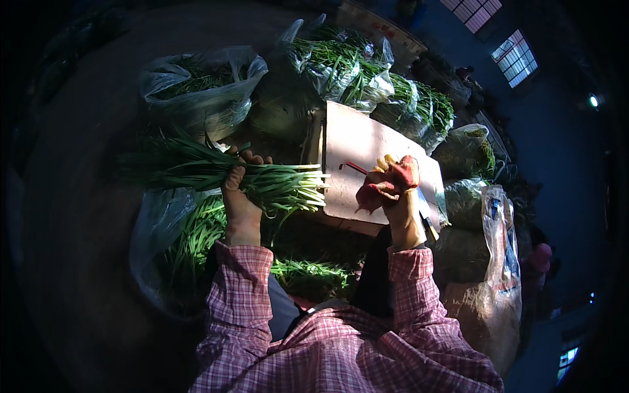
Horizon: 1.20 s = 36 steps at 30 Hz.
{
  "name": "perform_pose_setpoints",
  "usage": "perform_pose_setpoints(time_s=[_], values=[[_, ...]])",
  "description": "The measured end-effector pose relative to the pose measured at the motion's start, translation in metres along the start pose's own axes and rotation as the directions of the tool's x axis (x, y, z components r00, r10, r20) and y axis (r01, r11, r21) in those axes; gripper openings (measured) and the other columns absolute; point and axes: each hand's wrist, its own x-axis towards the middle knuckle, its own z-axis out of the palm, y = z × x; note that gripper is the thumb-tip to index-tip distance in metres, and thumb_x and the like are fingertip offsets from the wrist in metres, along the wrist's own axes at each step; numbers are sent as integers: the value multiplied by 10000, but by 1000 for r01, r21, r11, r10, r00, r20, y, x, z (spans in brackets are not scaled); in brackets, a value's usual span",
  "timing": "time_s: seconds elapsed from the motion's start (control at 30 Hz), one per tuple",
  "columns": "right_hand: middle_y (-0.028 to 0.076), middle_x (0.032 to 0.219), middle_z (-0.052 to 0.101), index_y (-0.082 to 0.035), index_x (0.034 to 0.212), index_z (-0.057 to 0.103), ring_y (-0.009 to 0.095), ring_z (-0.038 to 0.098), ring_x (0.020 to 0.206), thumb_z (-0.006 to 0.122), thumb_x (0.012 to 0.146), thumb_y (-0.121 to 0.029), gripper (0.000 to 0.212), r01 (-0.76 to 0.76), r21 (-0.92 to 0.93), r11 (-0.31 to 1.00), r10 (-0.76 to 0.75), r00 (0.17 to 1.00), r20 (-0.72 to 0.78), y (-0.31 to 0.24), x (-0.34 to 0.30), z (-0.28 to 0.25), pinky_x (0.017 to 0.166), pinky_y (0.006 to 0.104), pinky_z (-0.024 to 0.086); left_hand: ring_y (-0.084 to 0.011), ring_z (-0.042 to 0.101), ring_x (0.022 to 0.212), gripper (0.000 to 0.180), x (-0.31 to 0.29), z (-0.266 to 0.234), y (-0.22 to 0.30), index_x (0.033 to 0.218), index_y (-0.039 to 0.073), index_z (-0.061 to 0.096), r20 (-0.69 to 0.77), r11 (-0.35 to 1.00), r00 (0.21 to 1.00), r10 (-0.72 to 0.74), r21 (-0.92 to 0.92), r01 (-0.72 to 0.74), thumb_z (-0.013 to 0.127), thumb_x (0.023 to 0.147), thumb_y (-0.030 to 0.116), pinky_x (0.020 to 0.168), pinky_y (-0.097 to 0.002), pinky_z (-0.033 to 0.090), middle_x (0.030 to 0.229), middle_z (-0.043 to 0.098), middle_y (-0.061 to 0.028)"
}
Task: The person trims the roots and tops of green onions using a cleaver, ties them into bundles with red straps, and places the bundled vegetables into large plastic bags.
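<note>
My left hand is closed round a thick bunch of garlic chives. Their dark leaves stretch away to the left, and the pale cut ends point right, reaching the near left edge of a board. Above the board's right half, my right hand has its fingers bent round a crumpled red cloth; whether it is a worn glove is hard to tell. Yellowish fingertips show at its top. Beside the right wrist lies what looks like a knife. A thin red stick shows left of the cloth.
Plastic bags of green stalks surround the board: one far left, others behind and at right. An open bag sits near my left forearm. Loose greens lie below the board. A tall clear bag stands right.
</note>
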Motion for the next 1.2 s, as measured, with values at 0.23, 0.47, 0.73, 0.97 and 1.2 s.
perform_pose_setpoints(time_s=[0.23, 0.47, 0.73, 0.97, 1.2], values=[[14, 1104, 700, -57, 1287, 630, 76, 579, 788, 737, 923, -133, 387, -163, -825, 540, 473, 870, 138, 39, 33, 87, 699, 246, 462, -194, 658, 928, 330, -3, 7, -8, 1243, 162, 554, 78, 977, 987, -139, 174, 123, 696, 945, 140, 1045, -498, 492, 1009, 648, -26], [106, 1050, 683, -8, 1209, 619, 189, 668, 922, 702, 945, -170, 321, -189, -380, 905, 105, 967, -231, -5, -12, -31, 870, 338, 560, -147, 505, 834, 244, 15, 8, -9, 1243, 175, 558, 238, 989, 960, -145, 56, 136, 616, 1007, 188, 1023, -423, 468, 989, 534, 2], [71, 742, 669, -30, 1106, 642, 157, 598, 500, 636, 943, -160, 208, -503, -733, 459, 627, 767, -134, 14, 8, 44, 457, 296, 481, -150, 571, 823, 135, 7, 1, -40, 1078, 107, 599, -77, 934, 974, -214, 277, 227, 616, 992, 211, 876, -388, 487, 887, 589, 29], [120, 1121, 673, 0, 1160, 602, 233, 689, 894, 670, 975, -262, 328, -160, -124, 979, 117, 949, -293, 5, -20, -44, 722, 361, 594, -155, 605, 889, 216, 35, -20, -49, 1115, 118, 636, -211, 979, 978, -9, 195, 51, 651, 901, 136, 1028, -390, 450, 956, 648, 15], [73, 863, 666, -37, 1130, 628, 143, 634, 692, 775, 869, -92, 306, -443, -261, 857, 362, 881, -306, 52, -19, -47, 620, 300, 555, -209, 625, 879, 72, 27, -30, -63, 983, 89, 622, -221, 975, 967, -126, 154, 163, 626, 942, 147, 953, -418, 509, 919, 636, -29]])
